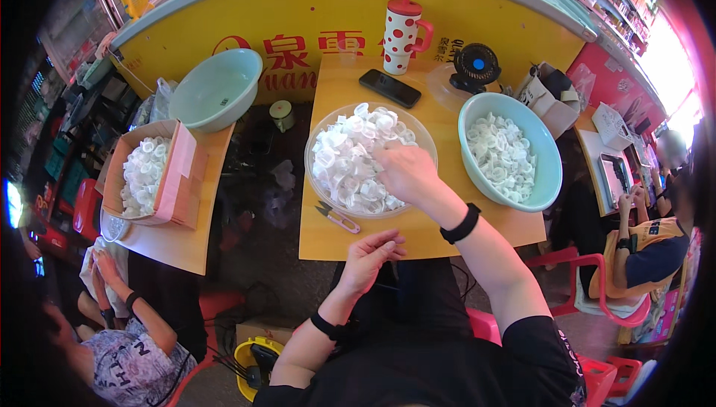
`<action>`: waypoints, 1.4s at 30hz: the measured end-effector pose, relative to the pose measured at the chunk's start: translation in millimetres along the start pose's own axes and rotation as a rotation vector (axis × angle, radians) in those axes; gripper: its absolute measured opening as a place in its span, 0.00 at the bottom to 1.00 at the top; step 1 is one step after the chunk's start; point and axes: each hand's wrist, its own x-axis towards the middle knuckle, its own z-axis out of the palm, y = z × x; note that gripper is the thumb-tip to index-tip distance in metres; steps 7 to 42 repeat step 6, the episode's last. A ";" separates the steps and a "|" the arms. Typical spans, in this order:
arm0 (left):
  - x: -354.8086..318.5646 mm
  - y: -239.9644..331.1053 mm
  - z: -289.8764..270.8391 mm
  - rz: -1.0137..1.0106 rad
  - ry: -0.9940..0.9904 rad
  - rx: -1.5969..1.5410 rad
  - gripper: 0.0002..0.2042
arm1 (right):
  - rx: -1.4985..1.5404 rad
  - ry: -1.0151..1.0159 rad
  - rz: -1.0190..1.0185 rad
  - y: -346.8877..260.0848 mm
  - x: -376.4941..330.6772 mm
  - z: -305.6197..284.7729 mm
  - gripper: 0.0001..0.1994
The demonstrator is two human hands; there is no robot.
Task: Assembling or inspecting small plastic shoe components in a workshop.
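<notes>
**K:** Left hand [371, 256] sits closest, at the near edge of the yellow desk [418, 237]. Fingers curled in, tips pinched together. Can't tell what's in them, too small.

**R:** Right one?

**K:** Right hand [406, 172] is reaching into the clear bowl [317, 131] at desk centre, palm down, fingers bent loosely on the pile of white plastic rings [347, 157]. Touching the pile. Can't tell if it's gripping one. Black band on each wrist.

**R:** Anything else on that desk?

**K:** Light blue bowl [548, 176] just right of the clear one, also holding white rings, fewer of them. Small scissors with pink handles [337, 218] lie on the desk just beside the clear bowl's near-left rim. Black phone [389, 88] flat behind the clear bowl. Further back: white tumbler with red dots and red lid [401, 34], upright, and a small black desk fan [476, 65] to its right.

**R:** Left side?

**K:** Second desk [175, 243], well apart across a gap. Cardboard box [112, 176] on it filled with the same white rings, pink flap folded out on its right side. Pale green basin [218, 88] behind the box, tilted.

**R:** People?

**K:** One seated at lower left, hands [104, 265] near that second desk's near corner. Another seated at far right on a red chair [589, 288].
</notes>
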 end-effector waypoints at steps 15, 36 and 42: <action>-2.9 -2.0 -2.1 0.027 0.003 0.046 0.16 | 0.001 -0.023 -0.045 -0.7 3.2 6.8 0.07; -2.9 -2.0 -2.1 0.027 0.003 0.046 0.16 | 0.001 -0.023 -0.045 -0.7 3.2 6.8 0.07; -2.9 -2.0 -2.1 0.027 0.003 0.046 0.16 | 0.001 -0.023 -0.045 -0.7 3.2 6.8 0.07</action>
